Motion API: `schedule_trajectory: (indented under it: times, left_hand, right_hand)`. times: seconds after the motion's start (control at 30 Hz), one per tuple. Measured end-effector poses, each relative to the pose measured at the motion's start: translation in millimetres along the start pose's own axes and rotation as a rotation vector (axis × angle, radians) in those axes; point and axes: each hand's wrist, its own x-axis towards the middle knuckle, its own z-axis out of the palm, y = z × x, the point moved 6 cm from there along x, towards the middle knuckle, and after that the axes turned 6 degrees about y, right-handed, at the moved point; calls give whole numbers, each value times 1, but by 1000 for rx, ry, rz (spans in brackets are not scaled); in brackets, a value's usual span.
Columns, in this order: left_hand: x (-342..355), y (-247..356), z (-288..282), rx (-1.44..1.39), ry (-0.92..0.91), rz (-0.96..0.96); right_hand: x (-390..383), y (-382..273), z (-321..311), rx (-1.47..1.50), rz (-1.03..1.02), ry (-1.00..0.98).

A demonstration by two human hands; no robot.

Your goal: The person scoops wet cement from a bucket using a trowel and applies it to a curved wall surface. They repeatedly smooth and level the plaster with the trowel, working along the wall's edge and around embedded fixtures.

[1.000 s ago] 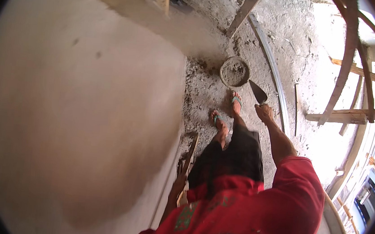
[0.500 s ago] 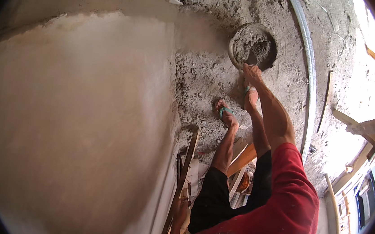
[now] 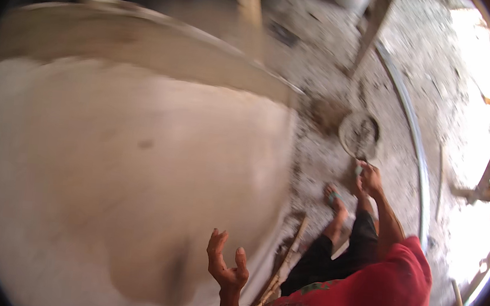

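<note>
Dusty grey floor spreads at one o'clock, and a big pale wall fills nine o'clock. From where I stand, the bowl of grey mush sits on the floor toward two o'clock, just past the feet, maybe so a bent body can reach it. At the bowl's five o'clock, the right hand curls its fingers round what looks like a trowel, though it is blurry, likely to keep it close to the mush. At six o'clock, the left hand is up, fingers bent and wide apart, with nothing in it, perhaps for balance. I can't see whether it touches the wall.
</note>
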Motion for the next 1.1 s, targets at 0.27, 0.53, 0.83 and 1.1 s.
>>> schedule_trajectory:
  times: [0.27, 0.53, 0.83, 1.1]
  left_hand:
    - [19, 80, -303, 493, 1040, 430]
    - [-57, 49, -420, 997, 1437, 320]
    - [-59, 44, -423, 940, 1468, 376]
    - [-54, 53, -420, 838, 1492, 437]
  right_hand:
    - [-204, -373, 169, 628, -380, -96]
    - [-328, -607, 252, 580, -1221, 446]
    - [-332, -515, 462, -128, -1293, 102]
    - [-402, -361, 368, -176, -1140, -535]
